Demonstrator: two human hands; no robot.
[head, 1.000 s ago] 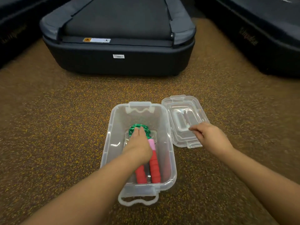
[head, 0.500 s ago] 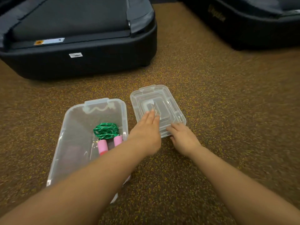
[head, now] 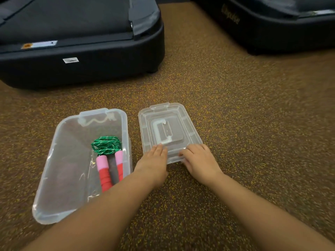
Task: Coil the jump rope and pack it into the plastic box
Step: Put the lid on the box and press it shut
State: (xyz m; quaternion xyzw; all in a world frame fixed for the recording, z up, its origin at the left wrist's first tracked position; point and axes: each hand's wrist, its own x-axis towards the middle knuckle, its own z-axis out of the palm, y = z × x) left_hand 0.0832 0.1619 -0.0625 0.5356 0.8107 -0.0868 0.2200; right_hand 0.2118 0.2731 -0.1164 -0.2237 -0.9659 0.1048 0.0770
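I am laying my left hand (head: 154,161) flat and curling my right hand (head: 196,157) over the clear lid's (head: 168,127) six o'clock edge to lift it, the coiled jump rope (head: 107,156) already lying in the plastic box (head: 59,160) at its nine o'clock.

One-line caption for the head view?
Both hands on the lid beside the open box holding the coiled rope.

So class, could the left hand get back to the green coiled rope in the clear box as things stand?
Probably yes: the left hand rests on the clear plastic lid, and the clear plastic box is uncovered, so the green coiled rope lies exposed.
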